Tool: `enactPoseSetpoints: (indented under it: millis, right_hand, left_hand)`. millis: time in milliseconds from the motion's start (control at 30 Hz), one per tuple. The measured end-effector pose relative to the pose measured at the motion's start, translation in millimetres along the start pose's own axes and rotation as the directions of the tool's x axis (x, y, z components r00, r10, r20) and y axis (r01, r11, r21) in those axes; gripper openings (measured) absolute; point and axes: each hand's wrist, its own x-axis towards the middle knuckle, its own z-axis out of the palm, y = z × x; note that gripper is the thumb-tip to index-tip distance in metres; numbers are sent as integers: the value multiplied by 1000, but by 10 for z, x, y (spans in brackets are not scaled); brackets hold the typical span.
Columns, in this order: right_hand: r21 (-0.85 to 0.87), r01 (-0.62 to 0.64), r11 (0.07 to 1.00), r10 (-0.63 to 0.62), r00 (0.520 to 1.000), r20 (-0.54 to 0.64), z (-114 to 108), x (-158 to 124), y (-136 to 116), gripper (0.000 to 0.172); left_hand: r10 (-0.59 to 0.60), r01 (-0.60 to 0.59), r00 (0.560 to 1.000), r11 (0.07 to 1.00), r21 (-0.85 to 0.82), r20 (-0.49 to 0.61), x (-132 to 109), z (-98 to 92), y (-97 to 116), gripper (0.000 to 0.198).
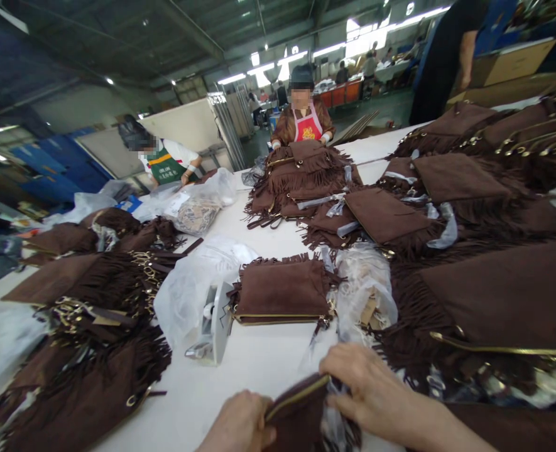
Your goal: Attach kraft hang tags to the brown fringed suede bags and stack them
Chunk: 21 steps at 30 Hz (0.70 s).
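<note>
At the bottom of the head view a brown bag (301,414) with a gold zipper is between my hands, its lower part cut off by the frame. My left hand (242,417) pinches its left edge near one end of the zipper. My right hand (357,386) grips the other side, close to the zipper's far end, with clear plastic wrap (333,420) hanging below the fingers. Just beyond lies another brown fringed bag (282,289), flat, its gold zipper facing me. Left of that one stands a white tape dispenser (216,326).
Piles of brown fringed bags lie left (84,389) and right (504,295). Plastic bags (367,282) of pale material and a crumpled clear bag (188,282) sit nearby. Across the white table (259,358), a person in a red apron (308,125) and one in green (167,166) work.
</note>
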Motion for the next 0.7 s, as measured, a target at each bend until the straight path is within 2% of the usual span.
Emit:
enactPoseSetpoints:
  millis: [33,67,100,133,167,200,233,267,300,333,367,433,467,567,700]
  right_hand:
    - [-20,46,999,-47,995,-87,-190,141,-20,15]
    - [-60,93,994,-102,978,-180,-366,276,-31,13]
    - [-116,131,985,-158,947,-278,-515,401,-30,12]
    - [-176,161,971,-217,906,-364,-628,512,-12,11]
    - [-237,175,956,-265,864,-429,-697,608,28,12]
    - [-291,175,941,-301,828,-474,-717,687,90,14]
    - [-332,163,929,-318,809,-494,-689,750,173,16]
    - [-356,137,924,-310,814,-492,-615,796,272,19]
    - [-367,107,924,-285,831,-477,-503,822,380,21]
    - [-363,67,930,-234,867,-440,-364,827,486,24]
    - [-350,27,936,-174,902,-394,-210,810,581,25]
    - [-346,-14,938,-119,926,-358,86,708,707,27]
    - [-343,-25,939,-103,931,-349,204,625,732,26]
    - [-224,-76,972,-10,934,-357,366,293,682,27]
    - [-32,-165,986,133,881,-454,199,-167,560,23]
  left_hand:
    - [37,-31,995,998,54,-95,16,-223,47,24]
    - [88,-66,971,992,105,-222,35,-441,85,31]
    - [157,-107,915,982,153,-371,65,-638,114,42]
    - [224,-136,837,969,207,-499,115,-803,132,51]
    - [288,-156,741,952,262,-607,191,-928,141,57]
    - [343,-163,643,935,316,-684,297,-1006,142,62]
    - [385,-156,564,918,364,-731,432,-1037,137,64]
    - [413,-142,511,905,400,-754,591,-1020,130,64]
    - [428,-122,490,896,427,-759,766,-961,119,64]
    - [427,-97,509,891,442,-748,947,-867,106,64]
    - [411,-72,559,889,452,-720,1123,-749,89,65]
    - [351,-31,692,888,460,-630,1424,-490,43,67]
    - [320,-11,732,889,459,-601,1536,-374,15,68]
    - [287,-5,758,900,435,-585,1685,-179,-74,69]
    - [265,-114,759,954,279,-595,1534,-210,-97,71]
